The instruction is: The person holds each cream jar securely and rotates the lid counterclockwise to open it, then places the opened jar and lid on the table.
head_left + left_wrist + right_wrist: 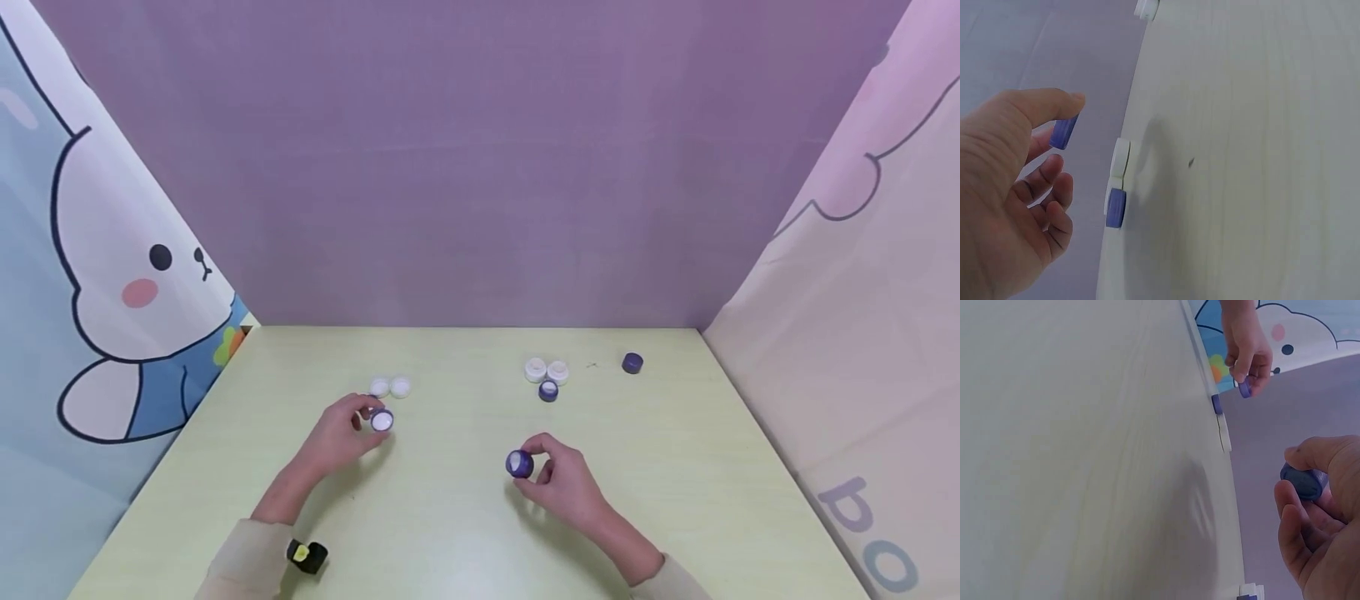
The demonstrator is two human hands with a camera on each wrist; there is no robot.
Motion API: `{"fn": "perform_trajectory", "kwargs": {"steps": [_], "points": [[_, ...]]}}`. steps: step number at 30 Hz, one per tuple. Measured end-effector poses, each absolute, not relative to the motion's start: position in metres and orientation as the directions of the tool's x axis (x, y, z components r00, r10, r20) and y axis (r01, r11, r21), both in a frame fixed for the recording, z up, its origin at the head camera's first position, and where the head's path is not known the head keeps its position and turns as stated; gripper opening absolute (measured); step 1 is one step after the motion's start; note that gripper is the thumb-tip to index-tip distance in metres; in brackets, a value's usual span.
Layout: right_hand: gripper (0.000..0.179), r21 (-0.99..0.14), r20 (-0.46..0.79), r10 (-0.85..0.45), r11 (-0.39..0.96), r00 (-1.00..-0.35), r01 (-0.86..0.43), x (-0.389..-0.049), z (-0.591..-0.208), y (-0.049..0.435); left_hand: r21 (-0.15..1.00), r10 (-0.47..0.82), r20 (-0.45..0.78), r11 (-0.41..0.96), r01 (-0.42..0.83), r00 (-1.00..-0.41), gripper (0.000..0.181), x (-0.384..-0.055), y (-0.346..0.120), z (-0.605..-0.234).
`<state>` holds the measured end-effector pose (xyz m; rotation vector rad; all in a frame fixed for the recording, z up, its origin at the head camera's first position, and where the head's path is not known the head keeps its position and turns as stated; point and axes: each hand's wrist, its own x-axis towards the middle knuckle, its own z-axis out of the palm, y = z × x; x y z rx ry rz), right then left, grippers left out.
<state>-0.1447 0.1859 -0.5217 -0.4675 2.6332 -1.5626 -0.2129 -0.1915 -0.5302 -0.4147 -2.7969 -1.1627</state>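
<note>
Between thumb and fingers my left hand point(339, 439) pinches a purple bottle cap point(382, 420), its white inner face toward the head camera. The left wrist view shows this cap point(1064, 132) raised off the table, the other fingers loosely bent. Just beyond are two white caps point(400, 387) side by side, with a purple cap point(1116, 208) against them that my left hand mostly hides in the head view. My right hand point(566, 487) grips another purple cap point(520, 464) by its sides, tilted, above the middle of the table; the right wrist view shows its dark top point(1302, 482).
At the back right, two white caps point(536, 370) touch, with a purple cap point(548, 391) in front of them. One more purple cap point(632, 363) lies farther right. A black device point(307, 556) is on the left wrist. Fabric walls point(480, 167) enclose the table point(450, 533).
</note>
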Motion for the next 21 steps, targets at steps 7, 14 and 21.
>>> {"fn": "perform_trajectory", "kwargs": {"steps": [7, 14, 21], "points": [[0.038, -0.860, 0.098, -0.280, 0.458, -0.955, -0.223, -0.144, -0.522, 0.186, 0.679, 0.187, 0.164, 0.691, 0.248, -0.969, 0.034, -0.222, -0.206, -0.537], [0.037, -0.863, 0.092, -0.276, 0.458, -0.957, -0.215, -0.146, -0.521, 0.187, 0.692, 0.154, 0.109, 0.698, 0.186, -0.982, 0.035, -0.229, -0.221, -0.537], [0.037, -0.855, 0.089, -0.279, 0.471, -0.956, -0.217, -0.143, -0.525, 0.189, 0.689, 0.136, 0.052, 0.712, 0.134, -0.989, 0.035, -0.230, -0.233, -0.545]]}}
